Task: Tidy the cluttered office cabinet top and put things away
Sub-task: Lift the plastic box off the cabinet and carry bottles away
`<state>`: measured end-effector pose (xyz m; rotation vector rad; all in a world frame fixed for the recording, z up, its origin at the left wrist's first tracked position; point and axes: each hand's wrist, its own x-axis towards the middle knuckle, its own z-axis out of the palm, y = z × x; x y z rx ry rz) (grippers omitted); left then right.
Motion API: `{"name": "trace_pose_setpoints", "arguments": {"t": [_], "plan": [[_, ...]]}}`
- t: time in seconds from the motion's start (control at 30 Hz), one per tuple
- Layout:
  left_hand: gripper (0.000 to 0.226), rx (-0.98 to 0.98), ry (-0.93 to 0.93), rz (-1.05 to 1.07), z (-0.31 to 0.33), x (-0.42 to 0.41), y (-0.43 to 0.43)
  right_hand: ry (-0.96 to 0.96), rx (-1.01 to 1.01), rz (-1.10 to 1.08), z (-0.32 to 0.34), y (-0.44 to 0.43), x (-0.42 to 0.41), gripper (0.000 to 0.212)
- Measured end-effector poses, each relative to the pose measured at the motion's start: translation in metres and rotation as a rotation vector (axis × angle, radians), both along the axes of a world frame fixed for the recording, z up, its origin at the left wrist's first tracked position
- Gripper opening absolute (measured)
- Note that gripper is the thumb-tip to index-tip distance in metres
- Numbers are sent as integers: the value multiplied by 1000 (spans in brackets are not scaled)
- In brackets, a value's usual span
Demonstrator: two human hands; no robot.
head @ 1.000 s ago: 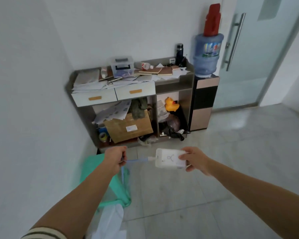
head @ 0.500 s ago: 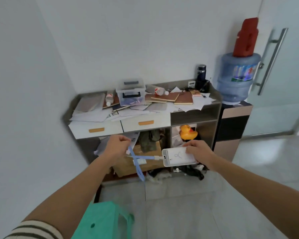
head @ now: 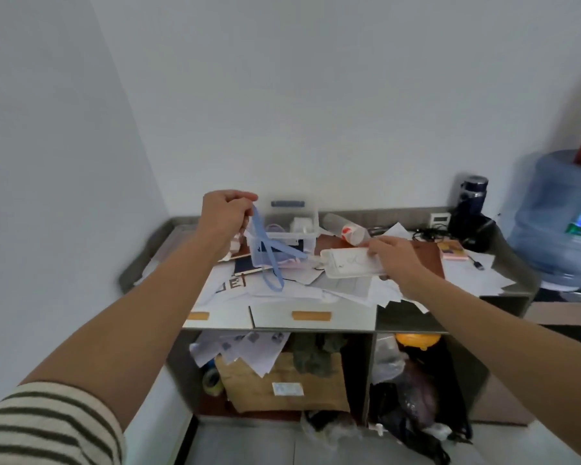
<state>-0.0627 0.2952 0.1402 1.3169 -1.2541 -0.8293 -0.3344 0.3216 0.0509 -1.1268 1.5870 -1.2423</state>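
Pinching the light-blue fabric lanyard (head: 271,255), the left hand (head: 223,218) hovers over the clear plastic storage box (head: 282,239). The right hand (head: 394,260) grips the white rectangular badge holder (head: 349,268) above loose white papers (head: 346,290) on the grey cabinet top (head: 514,263).

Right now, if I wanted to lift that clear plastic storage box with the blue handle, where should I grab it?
Probably by the blue handle on the lid of the clear plastic storage box, coming from above: it faces up, uncovered, and papers crowd the base.
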Motion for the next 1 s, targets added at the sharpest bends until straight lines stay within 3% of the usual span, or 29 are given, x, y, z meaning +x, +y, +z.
{"name": "trace_pose_setpoints", "arguments": {"t": [0.23,0.43,0.6,0.77,0.93,1.0], "plan": [[25,-51,15,-40,20,6,-139,-188,-53,-94,13,-141,11,14],[23,-78,67,-51,42,4,-226,-327,-76,-81,42,-214,11,23],[20,26,-44,-78,12,2,-289,-238,-36,84,50,-283,8,41],[16,289,-546,-129,-81,11,-325,179,34,230,29,-354,16,37],[22,510,-1104,-443,-149,-8,-336,518,-6,508,-4,-432,38,28],[27,541,-1229,-529,-160,-18,-339,697,-27,629,-19,-456,48,29]]}}
